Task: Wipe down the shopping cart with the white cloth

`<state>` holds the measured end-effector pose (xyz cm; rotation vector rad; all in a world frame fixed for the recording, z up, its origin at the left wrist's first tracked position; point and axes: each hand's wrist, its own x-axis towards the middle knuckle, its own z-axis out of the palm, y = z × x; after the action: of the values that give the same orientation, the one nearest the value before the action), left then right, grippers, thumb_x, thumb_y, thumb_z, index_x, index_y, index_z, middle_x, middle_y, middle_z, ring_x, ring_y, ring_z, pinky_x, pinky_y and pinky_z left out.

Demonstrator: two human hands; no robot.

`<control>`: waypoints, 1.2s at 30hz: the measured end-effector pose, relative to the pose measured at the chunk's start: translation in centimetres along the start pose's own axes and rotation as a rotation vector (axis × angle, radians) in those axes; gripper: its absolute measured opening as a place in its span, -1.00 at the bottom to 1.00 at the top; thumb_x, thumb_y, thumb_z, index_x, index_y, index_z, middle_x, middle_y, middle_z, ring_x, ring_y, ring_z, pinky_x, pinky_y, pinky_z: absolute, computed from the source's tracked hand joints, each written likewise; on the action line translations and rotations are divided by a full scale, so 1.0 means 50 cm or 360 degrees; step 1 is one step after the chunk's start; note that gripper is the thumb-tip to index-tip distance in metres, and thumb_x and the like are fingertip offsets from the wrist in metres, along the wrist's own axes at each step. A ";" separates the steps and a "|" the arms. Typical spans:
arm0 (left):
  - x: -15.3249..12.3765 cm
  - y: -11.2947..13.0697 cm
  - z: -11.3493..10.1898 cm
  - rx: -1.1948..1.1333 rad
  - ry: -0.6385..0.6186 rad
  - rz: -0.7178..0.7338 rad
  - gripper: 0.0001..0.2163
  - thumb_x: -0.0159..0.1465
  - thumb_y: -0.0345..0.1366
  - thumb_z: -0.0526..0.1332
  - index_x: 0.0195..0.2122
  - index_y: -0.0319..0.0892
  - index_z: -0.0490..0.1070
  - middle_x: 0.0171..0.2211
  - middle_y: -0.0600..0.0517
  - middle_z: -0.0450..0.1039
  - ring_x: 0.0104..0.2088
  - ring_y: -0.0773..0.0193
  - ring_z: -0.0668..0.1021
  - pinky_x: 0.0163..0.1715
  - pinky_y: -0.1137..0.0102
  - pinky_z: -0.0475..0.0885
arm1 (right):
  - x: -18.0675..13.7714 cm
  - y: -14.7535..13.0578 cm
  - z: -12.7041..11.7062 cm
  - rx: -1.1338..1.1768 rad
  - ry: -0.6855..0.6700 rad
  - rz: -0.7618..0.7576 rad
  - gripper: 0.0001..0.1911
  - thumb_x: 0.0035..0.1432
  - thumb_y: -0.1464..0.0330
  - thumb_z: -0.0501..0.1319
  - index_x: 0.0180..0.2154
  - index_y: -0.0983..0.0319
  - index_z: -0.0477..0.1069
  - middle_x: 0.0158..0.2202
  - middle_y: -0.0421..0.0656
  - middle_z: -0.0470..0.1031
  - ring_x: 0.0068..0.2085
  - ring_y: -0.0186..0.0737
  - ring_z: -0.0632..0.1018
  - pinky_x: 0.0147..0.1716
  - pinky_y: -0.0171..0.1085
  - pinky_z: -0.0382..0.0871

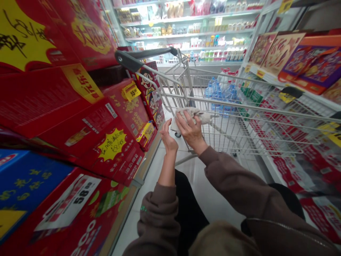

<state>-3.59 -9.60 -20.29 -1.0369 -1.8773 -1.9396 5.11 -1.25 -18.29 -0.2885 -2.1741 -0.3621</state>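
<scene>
Brown sleeves nearest, left hand empty with fingers released, right hand with fingers grasping bunched cloth against shopping cart, near side; cloth looks light, soft, unbreakable, likely easiest held by its thick middle.

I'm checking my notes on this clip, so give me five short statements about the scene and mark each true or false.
1. The right hand is on a pale cloth. True.
2. The left hand grips the cart by its handle. False: the left hand is off the handle, near the cloth.
3. Red boxes are stacked on the picture's left side. True.
4. The right sleeve is bright yellow. False: it is brown.
5. The handle is dark. True.
</scene>
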 end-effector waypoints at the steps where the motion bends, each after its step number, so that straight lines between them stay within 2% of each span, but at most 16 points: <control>1: 0.002 0.001 -0.007 -0.0017 0.0023 -0.0002 -0.01 0.37 0.26 -0.57 0.17 -0.24 0.51 0.14 -0.23 0.53 0.16 0.13 0.55 0.25 0.22 0.39 | -0.014 -0.004 0.003 -0.0029 -0.0050 0.0012 -0.64 0.47 0.41 0.04 0.13 0.15 0.51 0.25 -0.06 0.52 0.29 -0.03 0.42 0.21 0.05 0.21; 4: 0.005 0.002 -0.017 -0.0038 0.0046 -0.0015 -0.04 0.38 0.28 -0.52 0.17 -0.24 0.50 0.13 -0.22 0.53 0.13 0.13 0.56 0.22 0.21 0.39 | -0.049 -0.012 0.002 -0.0057 -0.0163 0.0091 -0.74 0.46 0.40 0.09 -0.11 0.19 0.57 0.07 -0.09 0.64 0.13 -0.06 0.51 0.16 0.03 0.25; 5: 0.006 0.003 -0.017 -0.0044 0.0051 -0.0017 -0.05 0.39 0.28 -0.51 0.17 -0.24 0.50 0.13 -0.23 0.53 0.13 0.13 0.55 0.21 0.21 0.40 | -0.050 -0.013 -0.001 -0.0049 -0.0153 0.0112 -0.76 0.46 0.39 0.11 -0.13 0.19 0.57 0.06 -0.11 0.64 0.13 -0.05 0.51 0.15 0.04 0.24; 8: 0.007 0.007 -0.007 -0.0057 0.0060 -0.0008 -0.07 0.41 0.25 -0.51 0.16 -0.23 0.50 0.13 -0.22 0.52 0.15 0.13 0.54 0.22 0.20 0.40 | -0.022 -0.009 -0.004 -0.0016 -0.0036 0.0090 -0.72 0.47 0.38 0.08 0.04 0.13 0.54 0.21 -0.11 0.55 0.27 -0.02 0.42 0.20 0.08 0.18; 10: 0.007 0.012 0.002 -0.0040 0.0056 0.0026 -0.08 0.41 0.23 -0.52 0.16 -0.21 0.50 0.14 -0.21 0.51 0.17 0.14 0.53 0.24 0.20 0.38 | -0.012 -0.003 0.001 -0.0004 -0.0043 0.0055 -0.66 0.49 0.40 0.04 0.12 0.14 0.51 0.30 -0.07 0.47 0.35 -0.01 0.36 0.21 0.08 0.16; 14: 0.005 0.009 0.012 -0.0038 0.0006 0.0089 -0.09 0.41 0.25 -0.51 0.17 -0.21 0.49 0.14 -0.23 0.50 0.18 0.13 0.53 0.27 0.20 0.37 | -0.074 0.000 0.015 -0.0008 -0.0302 0.0033 -0.73 0.45 0.46 0.08 -0.02 0.23 0.56 0.18 -0.02 0.57 0.23 -0.02 0.46 0.12 0.03 0.22; 16: 0.005 -0.003 0.018 -0.0088 -0.0044 0.0078 -0.10 0.41 0.27 -0.47 0.19 -0.21 0.47 0.17 -0.23 0.48 0.21 0.11 0.51 0.30 0.17 0.33 | -0.114 0.001 0.019 -0.0042 -0.0321 0.0046 -0.78 0.44 0.42 0.13 -0.07 0.21 0.56 0.13 -0.06 0.60 0.16 -0.04 0.49 0.09 0.01 0.23; 20: 0.005 -0.031 0.044 -0.0362 -0.0204 -0.0163 -0.13 0.37 0.35 -0.40 0.30 -0.12 0.38 0.23 -0.19 0.46 0.25 0.06 0.50 0.34 0.11 0.30 | -0.126 0.011 0.027 -0.0046 -0.0192 -0.0092 -0.73 0.48 0.38 0.08 0.03 0.14 0.53 0.23 -0.14 0.53 0.26 -0.05 0.40 0.18 0.02 0.15; 23: 0.003 -0.045 0.063 -0.0553 -0.0266 -0.0356 -0.11 0.31 0.40 -0.40 0.35 -0.04 0.30 0.13 -0.16 0.54 0.17 0.08 0.56 0.29 0.12 0.36 | -0.126 0.020 0.035 -0.0012 -0.0255 -0.0165 -0.67 0.49 0.41 0.03 0.07 0.16 0.52 0.28 -0.11 0.49 0.32 -0.04 0.36 0.20 0.03 0.15; 28: -0.005 -0.052 0.055 -0.0626 -0.0347 -0.0362 -0.12 0.30 0.41 -0.38 0.33 0.01 0.32 0.13 -0.13 0.55 0.17 0.09 0.57 0.32 0.07 0.33 | -0.183 0.011 0.028 -0.0012 -0.0468 -0.0107 -0.72 0.47 0.39 0.08 -0.17 0.18 0.58 0.04 -0.14 0.64 0.07 -0.08 0.51 0.08 0.00 0.29; 30: -0.008 -0.054 0.044 -0.0602 -0.0383 -0.0371 -0.10 0.29 0.42 -0.40 0.33 0.01 0.33 0.16 -0.13 0.54 0.19 0.07 0.56 0.33 0.07 0.32 | -0.177 0.001 0.025 0.0007 -0.0411 -0.0167 -0.72 0.47 0.38 0.07 -0.12 0.16 0.58 0.09 -0.16 0.61 0.12 -0.08 0.49 0.10 0.01 0.30; 33: -0.005 -0.057 0.034 -0.0508 -0.0360 -0.0396 -0.08 0.28 0.41 -0.44 0.32 0.00 0.36 0.22 -0.12 0.50 0.28 0.06 0.49 0.38 0.08 0.26 | -0.135 -0.014 0.037 0.0043 -0.0263 -0.0268 -0.66 0.49 0.41 0.02 0.08 0.16 0.52 0.26 -0.13 0.50 0.30 -0.03 0.38 0.19 0.06 0.25; 36: 0.002 -0.059 0.029 -0.0464 -0.0387 -0.0381 -0.09 0.30 0.40 -0.44 0.32 0.01 0.37 0.23 -0.09 0.49 0.31 0.08 0.46 0.40 0.09 0.23 | -0.117 -0.024 0.057 0.0086 -0.0366 -0.0196 -0.63 0.49 0.44 -0.02 0.12 0.22 0.50 0.30 -0.06 0.46 0.33 0.01 0.36 0.19 0.07 0.26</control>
<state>-5.07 -7.80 -22.61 -1.2269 -1.9599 -2.3756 5.99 -1.76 -24.84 -0.1732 -2.4309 -0.3526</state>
